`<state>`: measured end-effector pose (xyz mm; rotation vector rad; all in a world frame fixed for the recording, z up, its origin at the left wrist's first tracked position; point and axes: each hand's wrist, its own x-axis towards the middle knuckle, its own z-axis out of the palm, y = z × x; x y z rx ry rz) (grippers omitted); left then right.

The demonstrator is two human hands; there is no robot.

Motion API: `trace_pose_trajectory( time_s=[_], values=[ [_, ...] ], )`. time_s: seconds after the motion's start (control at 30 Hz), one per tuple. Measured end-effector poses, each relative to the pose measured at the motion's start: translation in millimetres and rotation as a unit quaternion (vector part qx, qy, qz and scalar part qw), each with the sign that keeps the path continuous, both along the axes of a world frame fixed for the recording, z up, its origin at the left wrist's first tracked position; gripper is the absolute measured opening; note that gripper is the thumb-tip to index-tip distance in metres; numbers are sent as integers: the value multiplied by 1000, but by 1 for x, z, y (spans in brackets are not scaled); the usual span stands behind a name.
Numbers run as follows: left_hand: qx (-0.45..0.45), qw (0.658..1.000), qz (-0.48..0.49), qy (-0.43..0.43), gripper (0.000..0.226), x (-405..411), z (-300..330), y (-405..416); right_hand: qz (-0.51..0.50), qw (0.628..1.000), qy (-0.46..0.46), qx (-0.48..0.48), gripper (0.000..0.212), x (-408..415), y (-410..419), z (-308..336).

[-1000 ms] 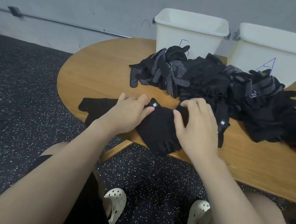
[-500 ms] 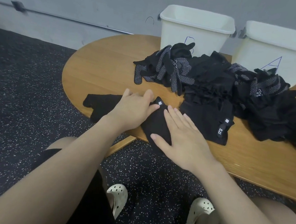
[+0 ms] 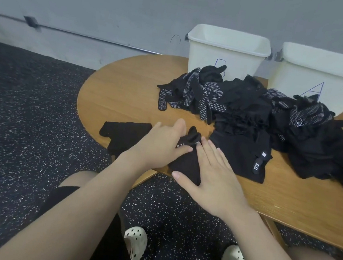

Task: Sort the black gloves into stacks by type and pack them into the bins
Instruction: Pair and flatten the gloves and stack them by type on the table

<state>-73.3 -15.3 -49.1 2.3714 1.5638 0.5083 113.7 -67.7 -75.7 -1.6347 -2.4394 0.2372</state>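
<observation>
One wooden table (image 3: 127,95) with a rounded end carries everything here, standing on a dark speckled floor (image 3: 17,135) before a grey wall. Two white bins sit at its far edge: the left bin (image 3: 227,49) marked with a faint blue letter, the right bin (image 3: 324,76) marked with a blue A. In front of them sprawls a loose heap of black gloves (image 3: 253,108), some with white-dotted palms at its left and right, plain black ones in the middle and far right. At the near edge of the heap lies a flat black glove with a tagged wrist strap (image 3: 246,159). Nearer the person, at the table's rim, lies a small stack of plain black gloves (image 3: 125,133), part of it overhanging the edge. The left hand (image 3: 160,147) rests on this stack, fingers bent over a raised black cuff near its top; whether it pinches the cuff I cannot tell. The right hand (image 3: 210,176) lies flat just beside it, fingers straight and together, pressing down on the stack's folded glove (image 3: 186,165). Two white clogs (image 3: 135,242) show on the floor below.
</observation>
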Motion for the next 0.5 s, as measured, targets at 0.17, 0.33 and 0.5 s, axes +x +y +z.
trace_pose_trajectory(
  time_s=[0.17,0.33,0.5],
  values=[
    [-97,986,26,-132,39,-10,16,5,5,998,60,-4,91,-2,-2,9],
    [-107,985,41,-128,16,-28,29,46,36,998,53,24,78,-15,10,10],
    [-73,987,64,-128,13,-25,14,77,16,999,29,14,75,-20,23,2]
  ],
)
